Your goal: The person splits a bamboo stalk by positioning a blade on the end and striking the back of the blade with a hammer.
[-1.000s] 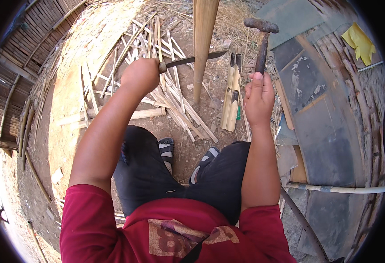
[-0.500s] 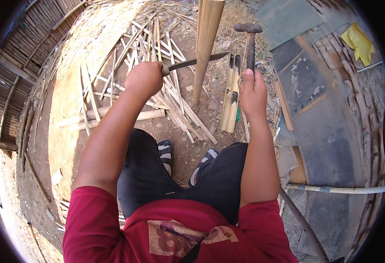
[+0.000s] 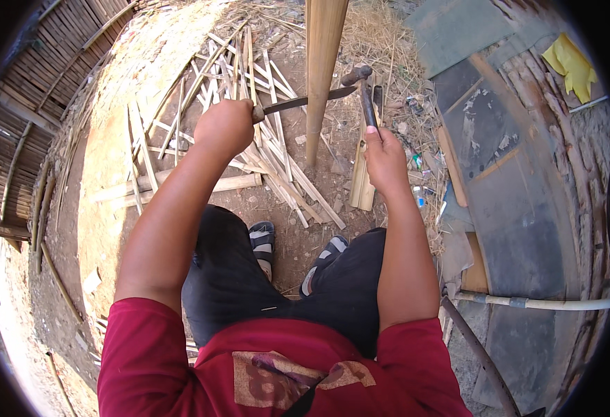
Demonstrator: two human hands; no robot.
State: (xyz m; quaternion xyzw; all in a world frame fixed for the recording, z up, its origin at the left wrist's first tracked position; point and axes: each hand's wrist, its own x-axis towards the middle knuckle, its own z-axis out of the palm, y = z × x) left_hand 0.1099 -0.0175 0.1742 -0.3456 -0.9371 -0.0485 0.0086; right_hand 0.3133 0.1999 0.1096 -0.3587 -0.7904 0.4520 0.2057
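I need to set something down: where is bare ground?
Pebbly dirt between the log and left sandal, and a patch between the strips and split bamboo. Crowded: among the strips, and higher, around knife, pole and hammer.

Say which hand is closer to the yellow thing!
Right. The right hand, holding the hammer, is left of the yellow sheet; the left hand, holding the knife, is farther left, past the bamboo pole.

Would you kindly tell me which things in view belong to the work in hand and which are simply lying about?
In use:
knife, in the left hand
hammer, in the right hand
upright bamboo pole, crossed by the knife

Seemingly just lying about:
yellow sheet
pale rod
dark flat panels
loose pale strips, though possibly related
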